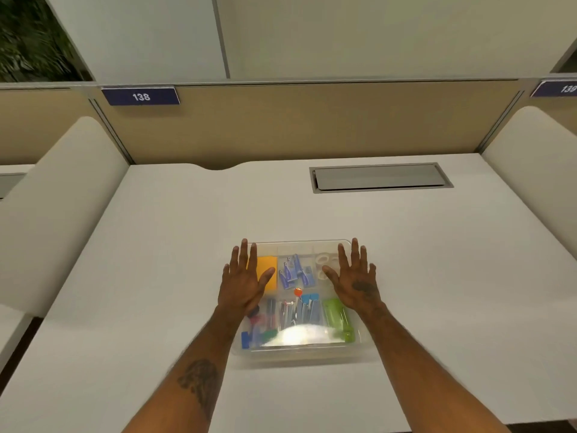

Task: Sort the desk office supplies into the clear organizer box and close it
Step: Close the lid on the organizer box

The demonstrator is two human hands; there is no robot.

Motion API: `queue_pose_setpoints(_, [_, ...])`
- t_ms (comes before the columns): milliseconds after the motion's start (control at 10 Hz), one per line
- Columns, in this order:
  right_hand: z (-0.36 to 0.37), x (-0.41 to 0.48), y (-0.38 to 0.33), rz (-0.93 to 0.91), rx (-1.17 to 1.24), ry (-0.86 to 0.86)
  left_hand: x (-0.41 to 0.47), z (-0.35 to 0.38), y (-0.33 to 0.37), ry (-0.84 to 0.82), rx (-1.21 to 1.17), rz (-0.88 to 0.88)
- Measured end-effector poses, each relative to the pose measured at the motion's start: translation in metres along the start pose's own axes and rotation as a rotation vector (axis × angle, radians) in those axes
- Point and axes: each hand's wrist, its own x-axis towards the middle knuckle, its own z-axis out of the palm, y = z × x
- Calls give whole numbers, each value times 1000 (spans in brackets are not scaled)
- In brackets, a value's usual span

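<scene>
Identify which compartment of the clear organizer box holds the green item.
The near right compartment, close to the right hand: it holds a green stapler. The far row holds an orange pad, blue boxes and white rolls.

Your clear organizer box [359, 339] sits flat on the desk, low in the centre of the frame, with a bright glare across its near edge. In its far row you have an orange pad [268, 270] at the left, small blue boxes [293, 271] in the middle and white rolls [324, 265] at the right. In the near row lie markers [262, 326] at the left, a bunch of blue and silvery pieces [304, 310] in the middle, and a green stapler [338, 320] at the right.
</scene>
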Motion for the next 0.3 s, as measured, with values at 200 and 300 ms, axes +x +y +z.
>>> queue_pose_setpoints(200, [-1,-33,-10,-122,-41,-3,-32,2,16,-28,107,108])
queue_pose_setpoints(300, [1,-46,-14,-157,-22,-10,-48,4,24,-22,140,99])
